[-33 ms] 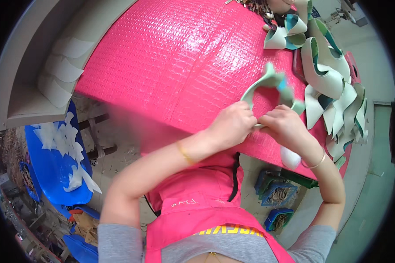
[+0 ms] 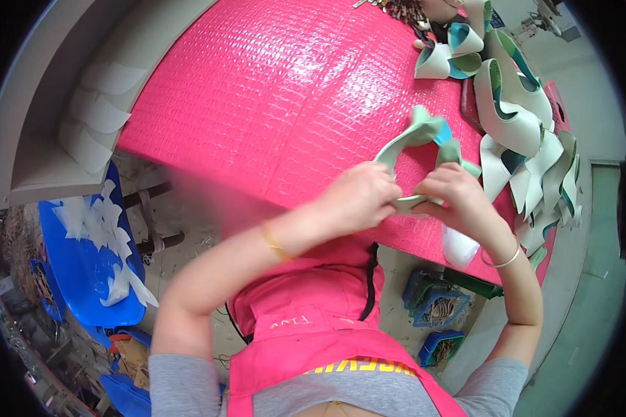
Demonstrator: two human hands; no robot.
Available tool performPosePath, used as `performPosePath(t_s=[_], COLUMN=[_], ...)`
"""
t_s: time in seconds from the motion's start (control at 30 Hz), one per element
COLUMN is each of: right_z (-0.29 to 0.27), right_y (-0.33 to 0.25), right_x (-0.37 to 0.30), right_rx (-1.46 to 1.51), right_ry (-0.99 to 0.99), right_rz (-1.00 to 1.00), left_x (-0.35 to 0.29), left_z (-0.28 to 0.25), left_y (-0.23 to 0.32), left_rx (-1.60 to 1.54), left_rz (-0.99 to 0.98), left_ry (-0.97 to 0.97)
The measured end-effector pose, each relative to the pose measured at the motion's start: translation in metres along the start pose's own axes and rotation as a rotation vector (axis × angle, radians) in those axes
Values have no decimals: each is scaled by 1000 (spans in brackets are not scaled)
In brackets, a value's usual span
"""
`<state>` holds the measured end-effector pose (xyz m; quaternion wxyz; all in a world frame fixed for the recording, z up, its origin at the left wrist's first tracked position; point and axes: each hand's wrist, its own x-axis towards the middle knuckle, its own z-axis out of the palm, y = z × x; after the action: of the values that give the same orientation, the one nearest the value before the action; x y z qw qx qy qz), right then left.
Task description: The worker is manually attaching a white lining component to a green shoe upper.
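Note:
A pale green shoe upper (image 2: 391, 149), curved into an open loop with a light blue patch at its far side, is held over the pink table covering. My left hand (image 2: 365, 194) is closed on its near left edge. My right hand (image 2: 455, 193) pinches its near right edge, fingers curled. A short stretch of the upper's rim shows between the two hands. Just below my right hand, at the table's front edge, is a white rounded object (image 2: 459, 247); its kind I cannot make out.
White shoe uppers with green lining (image 2: 511, 125) pile along the table's (image 2: 257, 90) right side. A grey shelf (image 2: 55, 177) with white cut pieces (image 2: 101, 111) borders the left. Below are a blue chair (image 2: 94, 278) holding white scraps and several small baskets (image 2: 438, 306).
My hands have drawn slightly apart, so more of the upper's near rim shows between them. The loop has shifted a little to the left.

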<state>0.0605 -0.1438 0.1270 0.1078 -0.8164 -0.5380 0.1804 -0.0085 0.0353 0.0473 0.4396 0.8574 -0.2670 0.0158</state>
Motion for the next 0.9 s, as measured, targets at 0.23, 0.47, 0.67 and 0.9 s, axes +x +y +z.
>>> performPosePath(t_s=[0.23,0.47,0.67,0.9], right_z=[-31,-18,-31,-11], right_y=[-17,-12,-9,17], right_x=[10,36,59,76], right_rx=[372,110,-214,563], right_ry=[371,764,471,586], right_rz=[-205,-47,-266,46], left_x=[11,5,3,-102], left_z=[-84,-65,-36,-3], left_y=[30,32,31,34], left_rx=[-538,-549,-1030,-987], left_rz=[-148,-37,-355,-766], left_ry=[-403,-203,-46,206])
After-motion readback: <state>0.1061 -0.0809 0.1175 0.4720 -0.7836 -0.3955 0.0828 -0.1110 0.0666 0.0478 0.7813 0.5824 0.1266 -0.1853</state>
